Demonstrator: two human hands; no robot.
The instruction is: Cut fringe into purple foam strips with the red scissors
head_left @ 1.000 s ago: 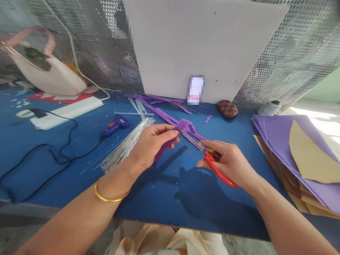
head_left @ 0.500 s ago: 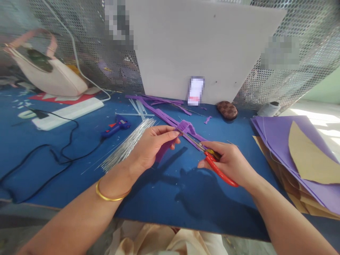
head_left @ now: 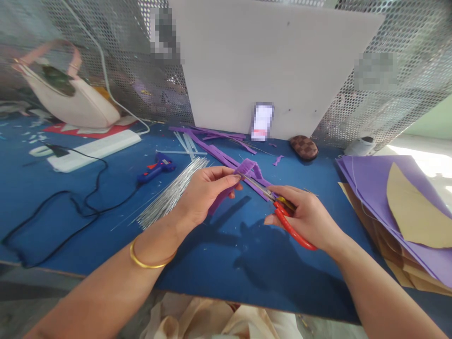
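Between the thumb and fingers of my left hand (head_left: 208, 190) is a purple strip (head_left: 249, 165), felt-like, bent over in a loop, with one end hanging below the palm. My right hand (head_left: 307, 209) is closed round red-handled scissors (head_left: 291, 230). Their blades point left and meet the strip right at my left thumb tip; whether they are fully closed there I cannot make out. Further purple strips (head_left: 215, 149) lie on the table behind my hands. Left of my left hand is a bundle of thin silvery wires (head_left: 173, 193).
On the blue table (head_left: 208, 263) are a blue glue gun (head_left: 157, 168) with a black cord, clear glue sticks (head_left: 185, 145), a white power strip (head_left: 95, 150) and a pale handbag (head_left: 77, 101). Purple and brown sheets (head_left: 374, 181) lie right. A phone (head_left: 262, 122) leans on a white board (head_left: 275, 61) beside a checkered pouch (head_left: 303, 148).
The whole view has shifted slightly, so things appear a little further right. Both hands keep nearly the same pose, with the scissors still at the purple strip.
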